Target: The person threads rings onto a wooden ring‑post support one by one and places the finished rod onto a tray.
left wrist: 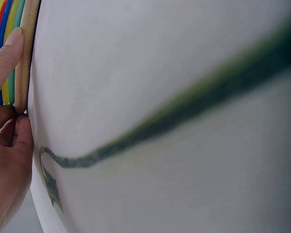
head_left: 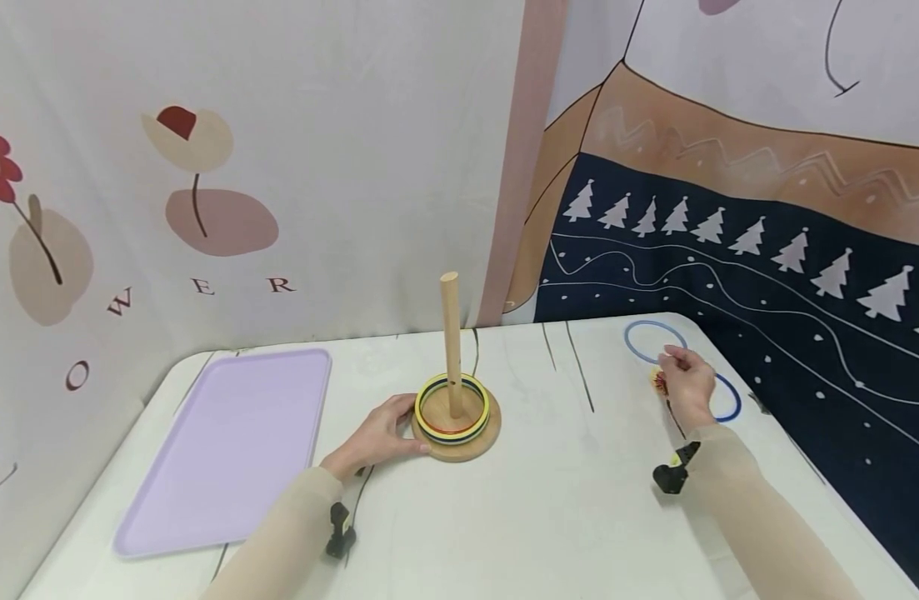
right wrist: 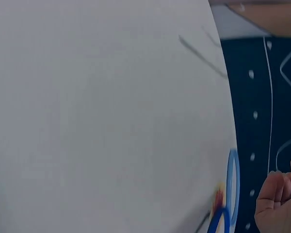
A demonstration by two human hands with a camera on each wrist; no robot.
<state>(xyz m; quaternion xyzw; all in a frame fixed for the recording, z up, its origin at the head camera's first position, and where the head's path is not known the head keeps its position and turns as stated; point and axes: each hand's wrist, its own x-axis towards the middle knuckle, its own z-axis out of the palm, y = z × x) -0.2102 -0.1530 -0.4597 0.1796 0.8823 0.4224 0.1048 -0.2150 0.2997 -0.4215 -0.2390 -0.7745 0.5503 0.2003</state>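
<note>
A wooden ring stand (head_left: 451,342) with an upright peg and round base stands mid-table. Several coloured rings (head_left: 486,408) are stacked round its peg; yellow, red, blue and green edges show in the left wrist view. My left hand (head_left: 380,435) holds the near left side of the base (left wrist: 25,63), its thumb against the stack's edge. On the right, my right hand (head_left: 689,385) hovers over the table with bent fingers and nothing visible in them. Just beyond its fingertips lies a light blue ring (head_left: 628,343). Beside the hand is a dark blue ring (head_left: 738,406), partly hidden by it.
A lilac tray (head_left: 227,450) lies on the left of the white table (head_left: 541,500). Printed cloth (head_left: 354,167) hangs behind the table, and a dark patterned cloth (head_left: 804,333) borders its right edge. A printed flower (head_left: 659,382) marks the tabletop near my right hand.
</note>
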